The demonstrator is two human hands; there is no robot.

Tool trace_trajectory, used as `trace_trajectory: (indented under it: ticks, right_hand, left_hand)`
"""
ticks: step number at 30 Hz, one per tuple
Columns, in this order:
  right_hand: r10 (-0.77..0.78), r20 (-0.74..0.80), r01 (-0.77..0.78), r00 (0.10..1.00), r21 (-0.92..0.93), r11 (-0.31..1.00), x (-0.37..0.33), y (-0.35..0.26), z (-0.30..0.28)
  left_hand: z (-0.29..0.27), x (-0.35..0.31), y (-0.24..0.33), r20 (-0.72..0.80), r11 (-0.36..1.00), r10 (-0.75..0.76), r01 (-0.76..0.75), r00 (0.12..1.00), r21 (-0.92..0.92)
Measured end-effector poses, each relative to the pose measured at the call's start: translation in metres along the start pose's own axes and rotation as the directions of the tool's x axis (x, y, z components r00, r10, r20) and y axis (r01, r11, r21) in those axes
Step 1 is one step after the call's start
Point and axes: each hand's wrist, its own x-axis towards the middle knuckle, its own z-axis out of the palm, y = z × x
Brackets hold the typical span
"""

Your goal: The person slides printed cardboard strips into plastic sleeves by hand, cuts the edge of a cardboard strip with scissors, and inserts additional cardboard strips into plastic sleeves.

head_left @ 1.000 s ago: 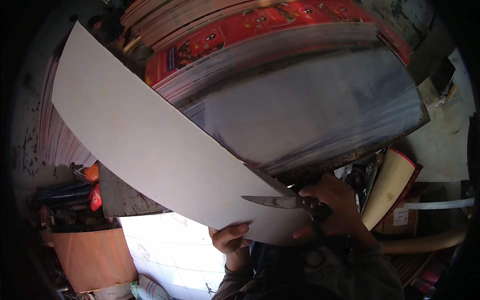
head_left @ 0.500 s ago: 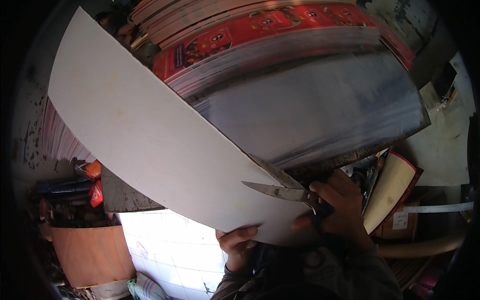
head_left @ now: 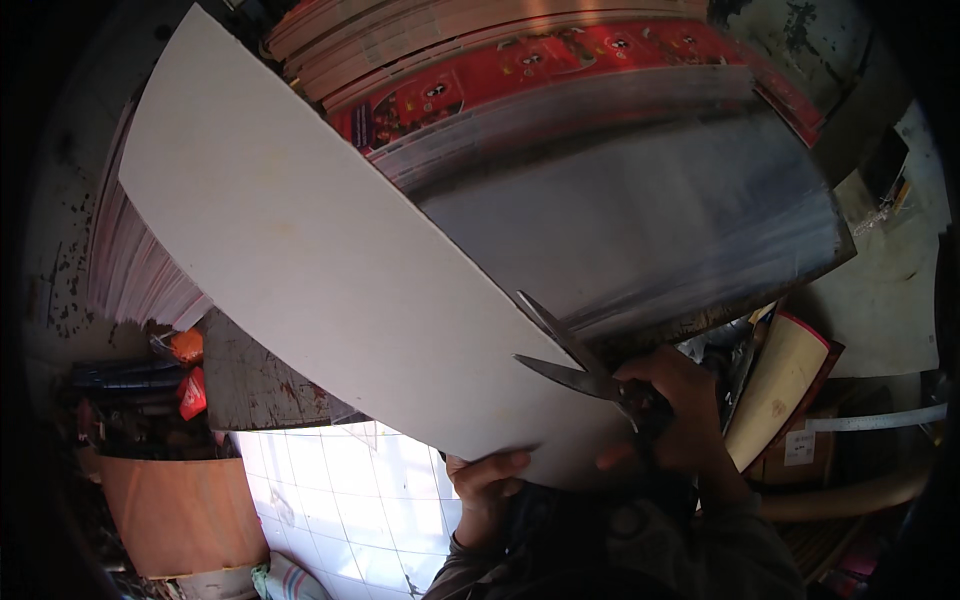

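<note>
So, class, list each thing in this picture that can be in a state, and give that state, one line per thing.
Scissors: blades open, at the edge of the white sheet.
White sheet: held up, tilted, bowed.
Right hand: closed on the scissor handles.
Left hand: gripping the sheet's lower edge.
Silver sheets: stacked flat behind.
Red printed sheets: stacked, edges fanned out.

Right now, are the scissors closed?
No, the scissors in the right hand have their blades spread apart at the edge of the white sheet.
</note>
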Motion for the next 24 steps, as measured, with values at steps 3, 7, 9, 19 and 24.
trace_trajectory:
  ticks: [3, 7, 9, 19, 24]
  right_hand:
    - [-0.046, -0.018, 0.042, 0.999, -0.168, 0.985, -0.001, 0.003, -0.001]
    - [-0.091, -0.039, 0.078, 0.995, -0.248, 0.965, 0.000, 0.007, 0.001]
    - [-0.151, -0.103, 0.126, 0.983, -0.220, 0.967, 0.001, 0.009, 0.004]
    - [-0.029, -0.116, 0.020, 0.993, -0.078, 0.997, 0.018, 0.000, -0.004]
    - [0.011, -0.112, -0.026, 0.994, -0.139, 0.990, 0.020, -0.002, -0.002]
  left_hand:
    - [0.007, -0.001, 0.002, -0.044, 0.998, -0.062, 0.061, 0.997, -0.034]
    - [0.015, 0.003, 0.001, -0.067, 0.975, -0.179, 0.168, 0.982, -0.145]
    - [0.019, 0.002, 0.000, -0.063, 0.987, -0.153, 0.149, 0.986, -0.065]
    - [0.014, 0.000, 0.003, 0.027, 0.922, -0.388, 0.387, 0.921, 0.022]
    - [0.017, 0.007, 0.008, 0.085, 0.899, -0.427, 0.433, 0.900, -0.069]
